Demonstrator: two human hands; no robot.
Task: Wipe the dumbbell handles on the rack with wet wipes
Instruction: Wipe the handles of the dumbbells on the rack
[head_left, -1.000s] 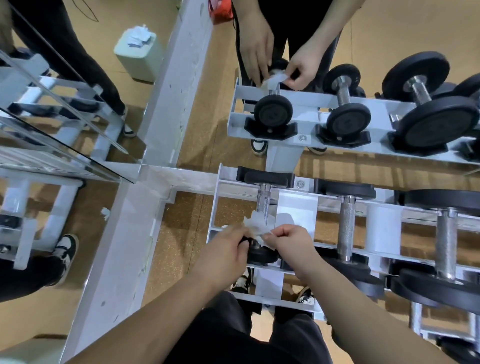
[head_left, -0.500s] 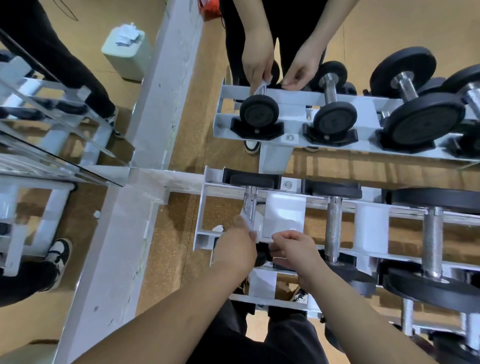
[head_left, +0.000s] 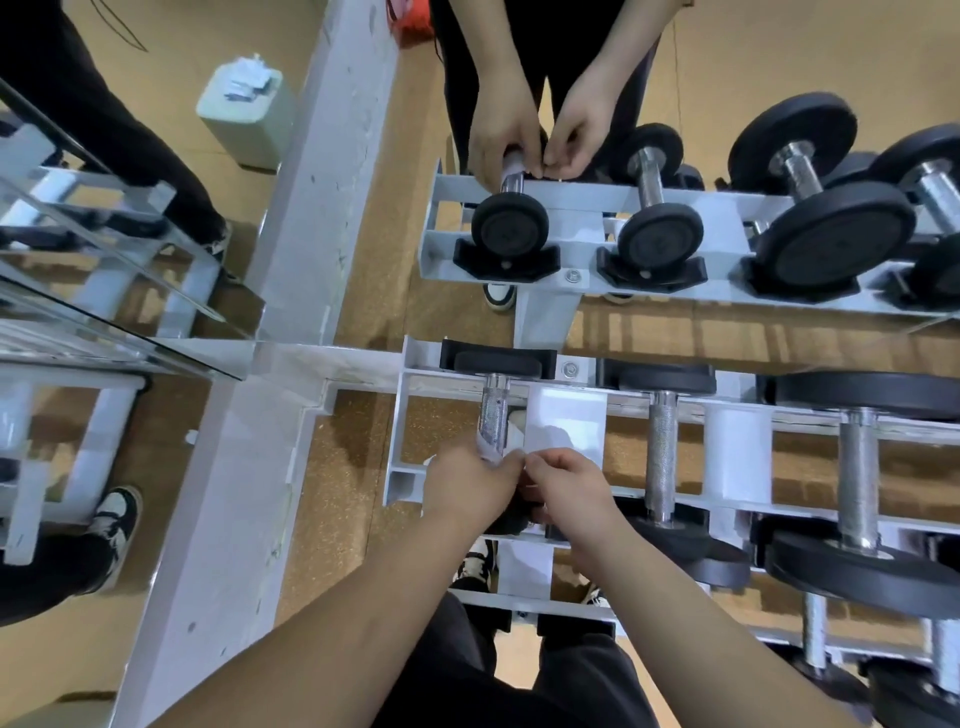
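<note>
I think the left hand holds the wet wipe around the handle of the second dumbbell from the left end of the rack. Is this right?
Not quite. The head view shows the left hand holding the wet wipe around the handle of the first dumbbell at the left end of the rack, not the second.

No readable text, labels or numbers on any surface in view.
</note>
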